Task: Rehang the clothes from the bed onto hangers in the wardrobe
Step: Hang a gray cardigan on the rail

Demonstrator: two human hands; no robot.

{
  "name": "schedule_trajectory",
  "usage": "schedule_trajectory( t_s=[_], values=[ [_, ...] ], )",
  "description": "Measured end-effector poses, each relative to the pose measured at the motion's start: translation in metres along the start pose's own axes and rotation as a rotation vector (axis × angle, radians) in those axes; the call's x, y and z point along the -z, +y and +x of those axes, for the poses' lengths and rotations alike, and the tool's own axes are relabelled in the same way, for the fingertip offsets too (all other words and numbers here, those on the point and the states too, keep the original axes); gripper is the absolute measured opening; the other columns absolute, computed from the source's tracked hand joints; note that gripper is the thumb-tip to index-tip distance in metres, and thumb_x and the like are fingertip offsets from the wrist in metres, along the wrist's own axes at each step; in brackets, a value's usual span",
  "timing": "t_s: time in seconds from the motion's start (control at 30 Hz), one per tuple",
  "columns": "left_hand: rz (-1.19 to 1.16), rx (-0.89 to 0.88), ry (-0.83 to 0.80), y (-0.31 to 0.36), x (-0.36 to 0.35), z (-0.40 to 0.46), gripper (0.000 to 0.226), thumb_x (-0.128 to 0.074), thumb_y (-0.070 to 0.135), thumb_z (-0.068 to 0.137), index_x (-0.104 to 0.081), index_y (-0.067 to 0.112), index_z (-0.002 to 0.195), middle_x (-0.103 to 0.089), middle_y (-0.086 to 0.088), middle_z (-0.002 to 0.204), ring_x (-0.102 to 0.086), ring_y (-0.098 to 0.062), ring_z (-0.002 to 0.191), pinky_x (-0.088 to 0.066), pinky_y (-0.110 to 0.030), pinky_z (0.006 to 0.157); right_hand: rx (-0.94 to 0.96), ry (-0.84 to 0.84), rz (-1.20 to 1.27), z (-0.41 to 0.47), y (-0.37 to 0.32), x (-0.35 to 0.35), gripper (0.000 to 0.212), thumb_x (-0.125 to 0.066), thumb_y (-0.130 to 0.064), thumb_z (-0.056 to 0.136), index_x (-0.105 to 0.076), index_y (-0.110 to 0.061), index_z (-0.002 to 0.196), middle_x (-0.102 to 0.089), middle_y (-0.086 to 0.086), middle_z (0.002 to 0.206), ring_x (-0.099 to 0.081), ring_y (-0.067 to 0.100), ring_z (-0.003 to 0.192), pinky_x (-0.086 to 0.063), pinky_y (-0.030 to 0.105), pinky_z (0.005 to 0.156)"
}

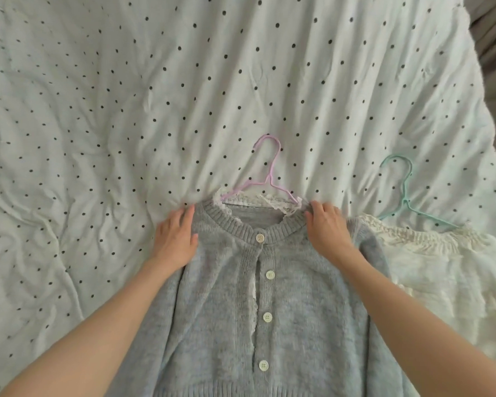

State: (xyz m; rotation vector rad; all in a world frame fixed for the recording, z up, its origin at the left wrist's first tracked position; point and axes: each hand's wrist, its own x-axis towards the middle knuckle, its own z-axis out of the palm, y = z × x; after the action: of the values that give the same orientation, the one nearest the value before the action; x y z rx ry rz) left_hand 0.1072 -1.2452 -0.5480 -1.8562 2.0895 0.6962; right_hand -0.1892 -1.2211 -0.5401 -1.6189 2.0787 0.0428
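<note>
I have the grey knit cardigan (258, 310) lying flat on the polka-dot duvet (126, 110), collar away from me, the pink hanger (265, 179) already in its neck with the hook pointing straight away. My left hand (176, 239) rests with loose fingers on one shoulder; my right hand (325, 227) pinches the collar edge and is the hand nearer the hook. A white lace top (441, 267) on a mint hanger (404, 190) lies just right of the cardigan.

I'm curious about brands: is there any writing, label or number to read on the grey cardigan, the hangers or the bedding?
None: no text shows on the grey cardigan, pink hanger, green hanger, white lace garment or dotted bedding.
</note>
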Motion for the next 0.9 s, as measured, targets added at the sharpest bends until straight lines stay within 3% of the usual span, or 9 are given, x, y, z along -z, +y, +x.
schedule_trajectory(
  t_s=[0.1,0.23,0.37,0.5,0.6,0.73,0.9],
  values=[
    [-0.103,-0.005,0.155,0.004,0.001,-0.005,0.037,-0.043,0.012,0.096,-0.046,0.001,0.131,-0.053,-0.024,0.113,-0.053,-0.041,0.1,-0.04,-0.049,0.088,0.022,0.157,0.182,-0.011,-0.004,-0.001,0.021,-0.042,-0.015,0.097,-0.054,0.0,0.104,-0.055,0.016,0.099,-0.049,0.031,0.091,-0.041,0.041,0.08],
    [-0.179,-0.141,0.29,0.012,0.019,-0.021,0.025,-0.048,0.007,0.094,-0.061,0.002,0.114,-0.053,-0.013,0.08,-0.053,-0.031,0.072,-0.046,-0.044,0.07,0.066,0.239,0.313,-0.042,0.001,0.005,0.011,-0.049,-0.009,0.094,-0.056,0.0,0.094,-0.054,0.013,0.089,-0.048,0.028,0.081,-0.041,0.039,0.073],
    [-0.26,-0.129,0.372,0.025,0.032,-0.056,0.024,-0.053,0.011,0.092,-0.065,0.003,0.112,-0.051,-0.01,0.081,-0.05,-0.028,0.079,-0.042,-0.038,0.069,0.123,0.362,0.271,-0.071,0.005,0.023,0.007,-0.054,-0.008,0.091,-0.057,-0.001,0.091,-0.053,0.012,0.081,-0.047,0.027,0.072,-0.042,0.041,0.063],
    [-0.431,-0.048,0.277,0.036,0.037,-0.104,0.023,-0.052,0.01,0.093,-0.067,0.0,0.108,-0.054,-0.013,0.088,-0.05,-0.029,0.091,-0.034,-0.032,0.081,0.192,0.433,0.222,-0.106,0.006,0.045,0.007,-0.053,-0.008,0.089,-0.057,-0.003,0.091,-0.051,0.01,0.081,-0.047,0.028,0.073,-0.041,0.039,0.062],
    [-0.484,-0.076,0.26,0.041,0.049,-0.139,0.019,-0.054,0.012,0.091,-0.068,0.002,0.1,-0.054,-0.004,0.091,-0.05,-0.024,0.094,-0.033,-0.026,0.082,0.174,0.461,0.251,-0.14,0.012,0.057,0.012,-0.049,-0.012,0.089,-0.057,-0.003,0.089,-0.052,0.01,0.081,-0.048,0.028,0.073,-0.044,0.043,0.062],
    [-0.535,-0.125,0.314,0.061,0.087,-0.178,0.015,-0.061,0.015,0.087,-0.069,0.007,0.096,-0.048,0.005,0.085,-0.045,-0.016,0.092,-0.035,-0.023,0.081,0.146,0.551,0.349,-0.193,0.016,0.082,0.003,-0.057,-0.005,0.089,-0.056,-0.004,0.087,-0.052,0.008,0.082,-0.047,0.027,0.074,-0.045,0.045,0.064],
    [-0.483,-0.305,0.371,0.097,0.137,-0.231,0.005,-0.067,0.015,0.083,-0.062,0.017,0.084,-0.056,0.001,0.086,-0.05,-0.015,0.086,-0.033,-0.013,0.069,0.164,0.698,0.429,-0.255,0.026,0.135,0.009,-0.054,-0.011,0.092,-0.058,-0.004,0.089,-0.05,0.003,0.084,-0.045,0.023,0.079,-0.041,0.038,0.07]
  ],
)
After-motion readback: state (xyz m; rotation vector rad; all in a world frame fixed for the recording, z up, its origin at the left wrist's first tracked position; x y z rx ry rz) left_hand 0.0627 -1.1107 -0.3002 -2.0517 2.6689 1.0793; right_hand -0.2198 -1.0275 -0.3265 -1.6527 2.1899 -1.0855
